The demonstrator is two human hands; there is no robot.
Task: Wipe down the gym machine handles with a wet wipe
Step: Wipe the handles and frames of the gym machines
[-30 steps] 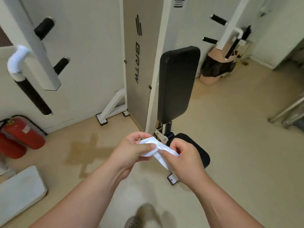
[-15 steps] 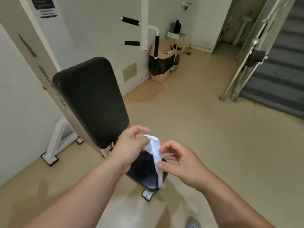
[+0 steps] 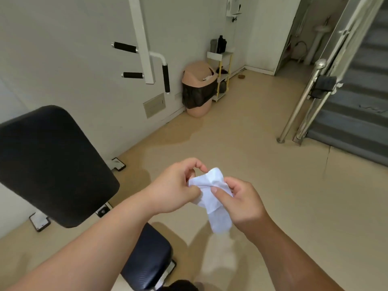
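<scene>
A crumpled white wet wipe (image 3: 212,196) hangs between both hands at the middle of the view, above the floor. My left hand (image 3: 174,187) pinches its left part, and my right hand (image 3: 243,203) pinches its right part with thumb and fingers. The gym machine's white arm (image 3: 142,38) rises at the upper left. It carries two short black horizontal handles (image 3: 125,47) (image 3: 133,75) and one vertical black handle (image 3: 166,78). Both hands are well short of these handles.
The machine's black back pad (image 3: 52,162) fills the left, with its dark seat (image 3: 151,261) below my left forearm. A pink bin (image 3: 198,89) with a black liner stands by the wall beside a small shelf (image 3: 220,74). A steel railing (image 3: 304,97) and grey stairs (image 3: 352,106) are at right.
The view has swung right, away from the machine's frame and left handles, toward the bin and stairs. Both hands still hold the wipe and have reworked it between them.
</scene>
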